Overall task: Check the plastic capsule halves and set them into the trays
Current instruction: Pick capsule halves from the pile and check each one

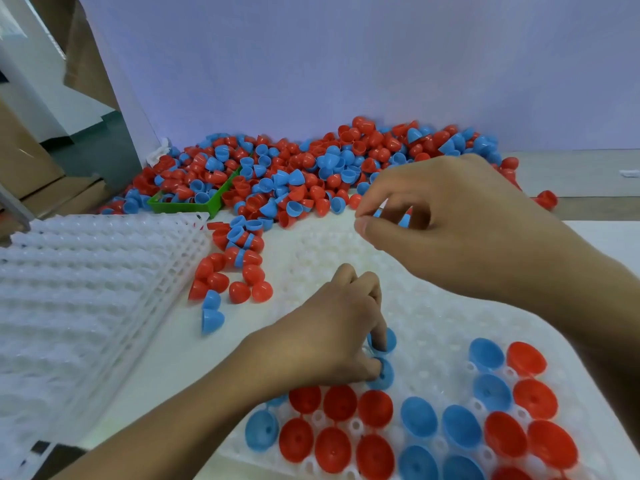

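Note:
A big heap of red and blue capsule halves (311,168) lies at the back of the table. In front of me is a white tray (433,323) whose near rows hold red and blue halves, open side up. My left hand (329,334) rests on the tray with its fingertips pressing blue halves (382,358) into the sockets. My right hand (450,216) hovers over the tray's far edge near the heap, fingers curled and pinched; a bit of blue shows under them, but what they hold is unclear.
A stack of empty white trays (86,289) sits on the left. A green bin (194,199) is half buried in the heap. Loose halves (232,271) lie between the stack and the working tray. A white wall stands behind, cardboard boxes at far left.

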